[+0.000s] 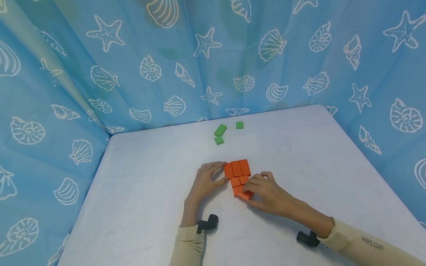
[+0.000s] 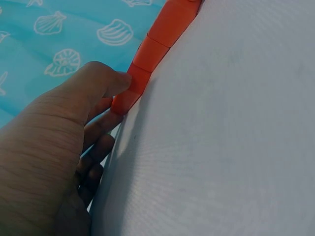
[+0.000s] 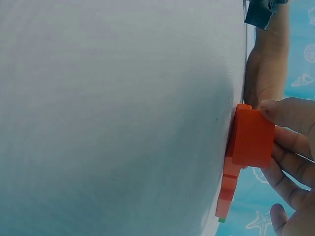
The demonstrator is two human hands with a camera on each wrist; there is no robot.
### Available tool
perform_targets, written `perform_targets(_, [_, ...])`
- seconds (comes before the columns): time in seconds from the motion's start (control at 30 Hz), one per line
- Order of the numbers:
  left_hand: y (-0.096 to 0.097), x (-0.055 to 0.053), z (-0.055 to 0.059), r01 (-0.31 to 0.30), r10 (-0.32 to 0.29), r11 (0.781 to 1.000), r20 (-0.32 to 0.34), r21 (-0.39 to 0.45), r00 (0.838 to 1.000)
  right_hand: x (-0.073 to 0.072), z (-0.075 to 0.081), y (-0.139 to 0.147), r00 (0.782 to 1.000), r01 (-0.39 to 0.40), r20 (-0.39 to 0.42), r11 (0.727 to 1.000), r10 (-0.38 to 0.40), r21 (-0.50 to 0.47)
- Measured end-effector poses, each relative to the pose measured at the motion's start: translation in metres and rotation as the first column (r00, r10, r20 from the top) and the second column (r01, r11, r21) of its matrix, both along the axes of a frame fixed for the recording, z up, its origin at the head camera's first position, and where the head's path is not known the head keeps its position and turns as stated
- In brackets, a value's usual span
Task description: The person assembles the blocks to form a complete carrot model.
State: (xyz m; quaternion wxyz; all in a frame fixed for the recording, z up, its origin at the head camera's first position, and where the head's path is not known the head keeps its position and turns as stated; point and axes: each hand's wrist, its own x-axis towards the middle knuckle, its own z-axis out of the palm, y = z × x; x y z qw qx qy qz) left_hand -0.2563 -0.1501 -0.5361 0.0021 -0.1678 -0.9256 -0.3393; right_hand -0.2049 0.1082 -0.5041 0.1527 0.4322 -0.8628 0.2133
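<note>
Several orange blocks lie joined edge to edge on the white table. Three oblong ones form the far row, with small square blocks (image 1: 235,181) and an oblong block (image 1: 237,190) nearer the person. My left hand (image 1: 204,183) pinches the leftmost far-row block (image 1: 228,171), thumb at its near end and index finger at its far end. Between thumb and fingers, my right hand (image 1: 267,194) holds another orange block (image 3: 253,140) at the near end of the group. In the head view that block looks slightly tilted, and the right fingers cover part of it.
Beyond the orange group lie three green blocks: an oblong one (image 1: 220,130), a square (image 1: 239,125) and another square (image 1: 219,140). A blue curtain (image 1: 186,55) with white shells and starfish hangs behind the white table (image 1: 139,192) and along its sides.
</note>
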Motion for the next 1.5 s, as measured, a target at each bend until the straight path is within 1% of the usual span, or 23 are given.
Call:
perform_targets(0.17, [-0.002, -0.002, 0.001, -0.01, 0.011, 1.0, 0.002, -0.023, 1.0, -0.003, -0.001, -0.003, 1.0, -0.001, 0.017, 1.0, 0.001, 0.017])
perform_targets(0.3, [-0.004, -0.004, 0.003, -0.011, 0.011, 0.999, 0.004, -0.034, 1.0, -0.004, -0.001, -0.005, 1.0, -0.005, 0.012, 1.0, 0.005, 0.018])
perform_targets(0.4, [-0.005, -0.005, 0.004, -0.008, 0.008, 0.999, 0.002, -0.031, 1.0, -0.006, -0.002, -0.006, 1.0, -0.014, -0.005, 1.0, 0.014, 0.002])
perform_targets(0.5, [-0.007, -0.006, 0.004, -0.005, 0.005, 1.0, -0.011, -0.017, 1.0, -0.008, -0.002, -0.008, 1.0, -0.019, -0.005, 1.0, 0.019, -0.001])
perform_targets(0.57, [-0.008, -0.008, 0.002, 0.001, -0.001, 1.0, -0.024, -0.016, 1.0, -0.009, -0.001, -0.008, 1.0, -0.009, 0.021, 1.0, 0.008, 0.01])
perform_targets(0.63, [-0.009, -0.009, 0.0, 0.009, -0.009, 1.0, -0.032, -0.014, 0.999, -0.01, 0.002, -0.007, 0.997, 0.015, 0.073, 1.0, -0.017, 0.024])
perform_targets(0.77, [-0.009, -0.011, -0.002, 0.012, -0.012, 1.0, -0.031, -0.014, 0.999, -0.018, 0.015, -0.004, 0.979, 0.086, 0.18, 0.995, -0.093, 0.047])
perform_targets(0.83, [-0.008, -0.011, -0.002, 0.009, -0.009, 1.0, -0.027, -0.01, 1.0, -0.027, 0.023, -0.002, 0.97, 0.114, 0.208, 0.992, -0.123, 0.054])
perform_targets(0.9, [-0.008, -0.011, -0.001, 0.009, -0.009, 1.0, -0.025, -0.009, 1.0, -0.039, 0.031, -0.001, 0.967, 0.13, 0.211, 0.99, -0.141, 0.062])
perform_targets(1.0, [-0.008, -0.011, 0.0, 0.009, -0.009, 1.0, -0.023, -0.007, 1.0, -0.062, 0.042, -0.001, 0.966, 0.15, 0.201, 0.987, -0.16, 0.063])
perform_targets(1.1, [-0.008, -0.011, 0.0, 0.001, -0.001, 1.0, -0.011, -0.005, 1.0, -0.088, 0.049, -0.003, 0.968, 0.167, 0.178, 0.984, -0.175, 0.059])
perform_targets(1.2, [-0.006, -0.01, -0.001, -0.001, 0.001, 1.0, 0.003, 0.006, 1.0, -0.114, 0.052, -0.006, 0.968, 0.189, 0.152, 0.979, -0.198, 0.077])
perform_targets(1.27, [-0.005, -0.009, -0.004, 0.001, -0.001, 1.0, 0.0, 0.01, 1.0, -0.13, 0.053, -0.007, 0.966, 0.204, 0.144, 0.974, -0.217, 0.1])
perform_targets(1.4, [-0.003, -0.007, -0.008, 0.001, -0.001, 1.0, -0.004, -0.001, 1.0, -0.155, 0.055, -0.012, 0.955, 0.22, 0.169, 0.965, -0.243, 0.144])
perform_targets(1.5, [-0.002, -0.006, -0.007, 0.008, -0.008, 1.0, -0.009, -0.006, 1.0, -0.171, 0.056, -0.017, 0.946, 0.232, 0.19, 0.959, -0.262, 0.166])
